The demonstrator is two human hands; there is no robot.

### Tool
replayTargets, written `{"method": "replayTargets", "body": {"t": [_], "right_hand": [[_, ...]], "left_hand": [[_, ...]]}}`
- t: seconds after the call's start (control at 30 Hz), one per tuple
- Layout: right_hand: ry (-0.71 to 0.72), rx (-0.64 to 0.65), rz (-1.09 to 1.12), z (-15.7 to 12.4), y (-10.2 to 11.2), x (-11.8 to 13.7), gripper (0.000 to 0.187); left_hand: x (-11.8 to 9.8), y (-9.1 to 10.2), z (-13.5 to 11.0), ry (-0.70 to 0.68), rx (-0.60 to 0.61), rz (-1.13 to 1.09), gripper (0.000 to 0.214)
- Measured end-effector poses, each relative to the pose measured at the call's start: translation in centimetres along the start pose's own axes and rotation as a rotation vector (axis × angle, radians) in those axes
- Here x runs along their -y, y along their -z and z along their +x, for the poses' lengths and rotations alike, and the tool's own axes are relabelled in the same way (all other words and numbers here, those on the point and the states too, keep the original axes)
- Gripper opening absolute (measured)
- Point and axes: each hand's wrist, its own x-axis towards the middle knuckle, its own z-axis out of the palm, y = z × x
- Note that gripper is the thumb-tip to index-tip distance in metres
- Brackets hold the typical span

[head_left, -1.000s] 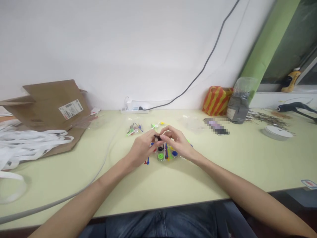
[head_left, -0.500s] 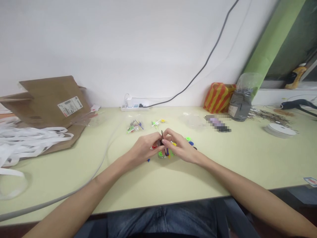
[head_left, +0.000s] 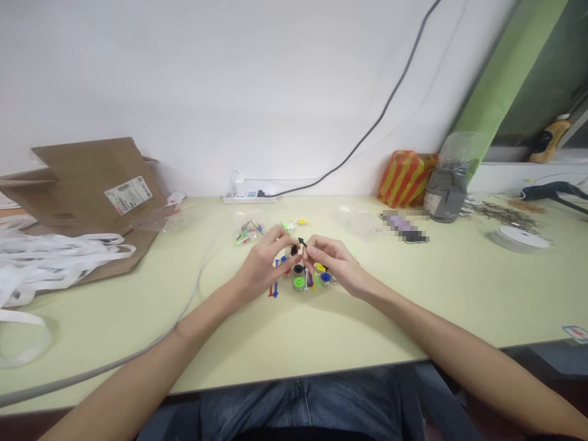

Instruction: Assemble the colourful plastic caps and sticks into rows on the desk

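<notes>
My right hand (head_left: pixel 337 263) pinches a small black plastic arrow (head_left: pixel 302 242), its pointed head sticking up past the fingertips. Close beside it, my left hand (head_left: pixel 260 264) holds a small black round piece (head_left: pixel 294 250) between thumb and fingers; its exact shape is partly hidden. Under the hands lie several round spinner bases, among them a green one (head_left: pixel 299 282), a blue one (head_left: pixel 325 277) and a yellow one (head_left: pixel 320 267). A blue arrow (head_left: pixel 275 288) and a red arrow piece (head_left: pixel 271 290) lie below my left hand. A white arrow piece (head_left: pixel 306 280) is near the green base.
Behind the hands sits a clear bag of coloured parts (head_left: pixel 249 231). A power strip (head_left: pixel 250 197) stands against the wall. To the left are a cardboard box (head_left: pixel 92 184) and white strap (head_left: pixel 68 260); to the right, a phone (head_left: pixel 404 227), striped bag (head_left: pixel 404 177) and white spool (head_left: pixel 519 239).
My hands have moved slightly apart. The black arrow now tilts to the left in my right hand, and the black round piece shows in my left. More coloured parts beneath are visible.
</notes>
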Motion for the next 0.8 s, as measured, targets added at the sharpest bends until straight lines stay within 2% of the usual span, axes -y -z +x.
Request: {"method": "replayTargets", "body": {"t": [0.1,0.23,0.33,0.47,0.63,0.8], "right_hand": [[-0.010,-0.091,-0.079,0.1,0.0,0.2,0.035],[-0.041,-0.251,-0.114,0.4,0.2,0.1,0.033],[-0.028,-0.324,-0.128,0.5,0.5,-0.1,0.031],[-0.028,-0.357,-0.141,0.5,0.6,-0.2,0.029],[-0.023,-0.368,-0.148,0.5,0.6,-0.1,0.029],[-0.020,-0.382,-0.153,0.5,0.6,0.1,0.028]], "left_hand": [[1.0,0.5,0.1,0.005,-0.066,0.086,0.012],[1.9,0.7,0.0,-0.010,0.027,0.107,0.010],[2.2,0.5,-0.2,0.015,0.106,0.106,0.012],[1.8,0.6,-0.2,0.023,0.224,0.132,0.017],[1.3,1.5,0.4,-0.065,0.327,0.077,0.010],[1.2,1.7,0.1,0.014,0.505,0.039,0.011]]}}
